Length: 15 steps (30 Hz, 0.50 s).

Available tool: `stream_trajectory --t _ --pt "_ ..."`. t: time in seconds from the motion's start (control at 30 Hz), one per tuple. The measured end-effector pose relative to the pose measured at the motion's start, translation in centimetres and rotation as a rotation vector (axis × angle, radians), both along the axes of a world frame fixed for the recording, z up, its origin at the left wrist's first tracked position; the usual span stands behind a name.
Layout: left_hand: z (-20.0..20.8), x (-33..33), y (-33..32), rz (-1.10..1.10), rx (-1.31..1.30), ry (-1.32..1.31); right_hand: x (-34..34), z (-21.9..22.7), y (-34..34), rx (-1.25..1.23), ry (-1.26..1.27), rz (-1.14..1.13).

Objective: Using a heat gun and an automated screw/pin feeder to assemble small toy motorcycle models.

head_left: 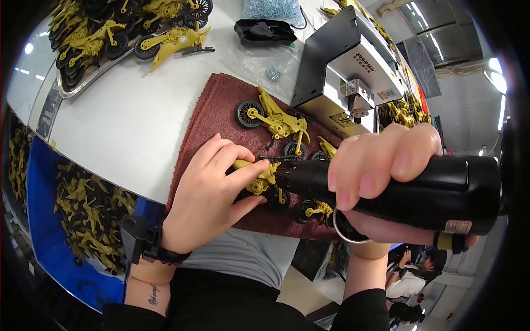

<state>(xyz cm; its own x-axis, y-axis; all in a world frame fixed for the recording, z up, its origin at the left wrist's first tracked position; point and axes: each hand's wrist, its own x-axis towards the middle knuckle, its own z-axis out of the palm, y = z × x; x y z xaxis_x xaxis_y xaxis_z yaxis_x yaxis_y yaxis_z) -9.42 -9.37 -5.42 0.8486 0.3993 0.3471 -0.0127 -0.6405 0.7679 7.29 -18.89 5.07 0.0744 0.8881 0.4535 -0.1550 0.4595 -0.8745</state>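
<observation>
My left hand point(207, 190) is closed on a yellow toy motorcycle point(258, 186), pressing it down on a brown towel point(193, 127). My right hand point(383, 160) wraps round a thick black electric screwdriver point(441, 187), which lies nearly level. Its dark nose meets the toy's upper part just beyond my left fingertips; the bit and any screw there are hidden. Farther up the towel rests another yellow toy motorcycle point(280, 124) with black wheels. More yellow toy parts point(317, 208) and wheels show partly beneath the screwdriver.
A metal box-shaped machine point(326, 60) stands beyond the towel. Near it are a bag of small screws point(270, 10) and a black holder point(265, 33). At the far left, a tray point(91, 88) carries piled toys. A blue bin point(52, 220) holds more. Another person point(411, 273) sits at lower right.
</observation>
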Motion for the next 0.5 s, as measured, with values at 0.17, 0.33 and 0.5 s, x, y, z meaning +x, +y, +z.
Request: stream_trajectory --t 0.17,0.33,0.5 --pt "-0.3 0.2 -0.2 -0.004 0.025 -0.028 -0.4 2.4 -1.9 0.237 -0.08 -0.339" --pt "0.2 0.0 -0.2 0.023 0.065 0.001 4.3 7.2 -4.7 0.266 -0.152 -0.602" --pt "0.1 0.0 -0.2 0.034 0.069 0.018 8.1 6.2 -3.7 0.195 -0.044 -0.55"
